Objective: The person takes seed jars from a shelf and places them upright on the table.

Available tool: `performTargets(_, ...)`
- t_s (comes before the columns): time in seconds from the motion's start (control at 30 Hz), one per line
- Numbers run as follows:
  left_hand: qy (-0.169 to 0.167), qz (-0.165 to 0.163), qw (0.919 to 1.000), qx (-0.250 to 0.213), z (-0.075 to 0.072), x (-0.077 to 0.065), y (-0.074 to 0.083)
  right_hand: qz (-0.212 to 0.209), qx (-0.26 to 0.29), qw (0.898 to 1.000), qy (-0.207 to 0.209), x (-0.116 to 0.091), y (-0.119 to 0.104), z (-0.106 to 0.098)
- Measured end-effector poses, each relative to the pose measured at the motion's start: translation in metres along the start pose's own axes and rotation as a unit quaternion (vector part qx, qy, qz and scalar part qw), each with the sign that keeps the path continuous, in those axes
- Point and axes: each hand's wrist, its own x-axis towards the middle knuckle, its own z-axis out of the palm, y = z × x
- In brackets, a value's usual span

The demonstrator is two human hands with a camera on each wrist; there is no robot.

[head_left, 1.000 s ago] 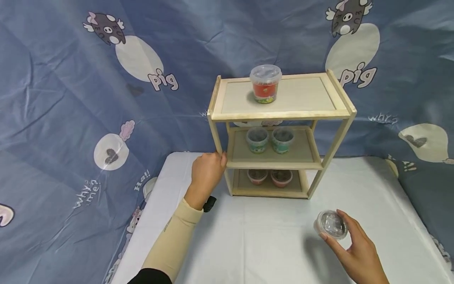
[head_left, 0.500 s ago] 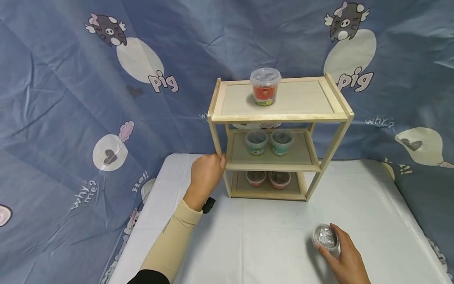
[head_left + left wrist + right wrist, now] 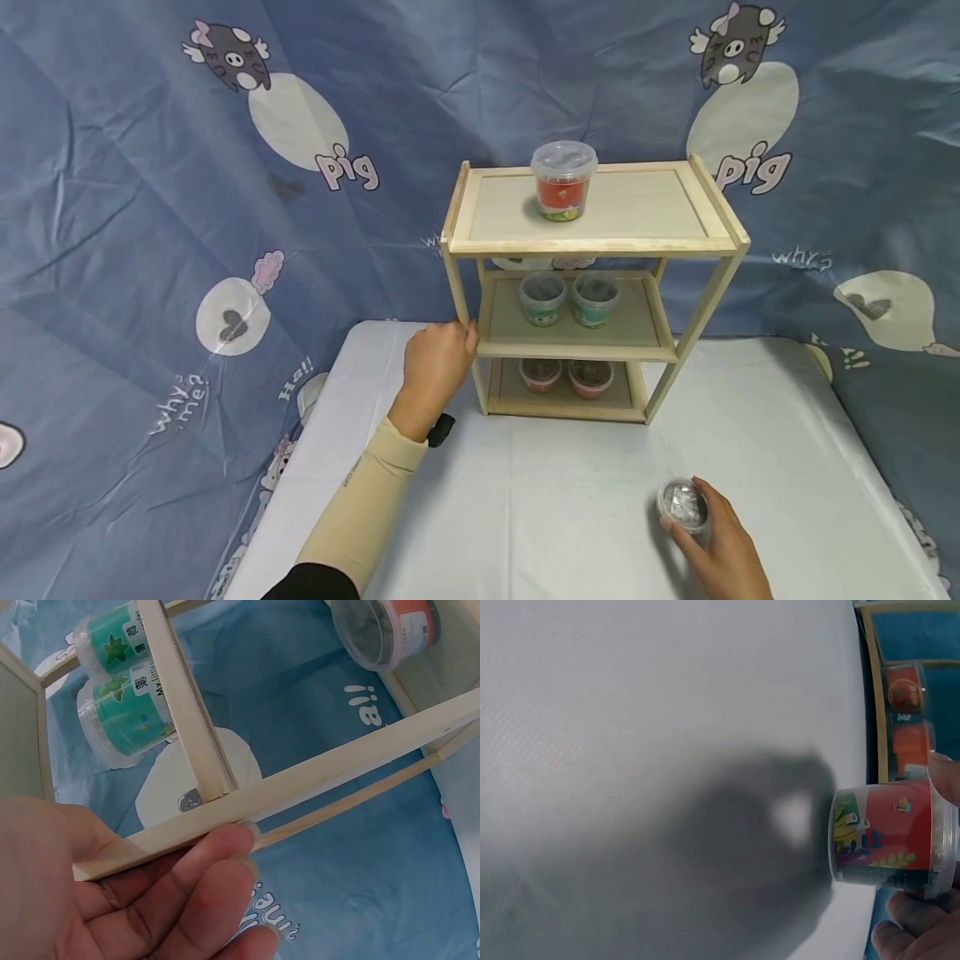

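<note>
My left hand (image 3: pixel 437 362) grips the left front post of a small three-tier wooden shelf (image 3: pixel 652 208). In the left wrist view, curled fingers (image 3: pixel 202 889) lie around that pale post (image 3: pixel 315 772). At the lower right my right hand (image 3: pixel 726 546) holds a clear-lidded plastic tub (image 3: pixel 685 506) between thumb and fingers. The right wrist view shows this tub's red label (image 3: pixel 896 825) with plant pictures and its shadow on the cloth; whether its base touches the table cannot be told. A red-labelled tub (image 3: pixel 562 187) stands on the top tier.
Two green-labelled tubs (image 3: pixel 592 310) stand side by side on the middle tier. Two reddish tubs (image 3: pixel 590 387) sit on the bottom tier. A white cloth covers the table (image 3: pixel 555 500), and a blue printed curtain (image 3: pixel 405 108) hangs behind and at both sides.
My right hand has moved down and a little left with the tub, mostly in the first half second. My left hand stays on the shelf post.
</note>
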Motion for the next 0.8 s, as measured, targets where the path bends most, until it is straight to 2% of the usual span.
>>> performTargets(0.1, 0.003, 0.001, 1.0000, 0.002, -0.0003, -0.0005, 0.0009, 0.019, -0.011, 0.999, -0.024, -0.0014, 0.0021, 0.0011)
performTargets(0.23, 0.017, 0.007, 0.9998, 0.003, -0.0007, -0.0011, 0.0016, 0.066, -0.015, 0.995, -0.070, 0.0002, 0.0023, -0.0002)
performTargets(0.33, 0.029, 0.011, 0.9995, 0.001, -0.0005, -0.0006, 0.0018, 0.083, -0.014, 0.993, -0.078, 0.0025, 0.0024, -0.0012)
performTargets(0.43, 0.037, 0.013, 0.9992, -0.002, -0.0003, -0.0003, 0.0015, 0.068, -0.013, 0.996, -0.062, 0.0030, 0.0038, -0.0005)
performTargets(0.6, 0.042, 0.012, 0.9990, -0.002, -0.0004, 0.0011, 0.0015, 0.018, -0.009, 1.000, -0.022, 0.0024, 0.0055, 0.0004)
performTargets(0.7, 0.037, 0.011, 0.9993, 0.002, -0.0004, 0.0010, 0.0013, 0.013, -0.009, 1.000, -0.027, 0.0028, 0.0041, -0.0015)
performTargets(0.8, 0.025, 0.007, 0.9996, 0.006, -0.0002, -0.0003, 0.0008, 0.025, -0.015, 0.998, -0.046, 0.0032, 0.0016, -0.0046)
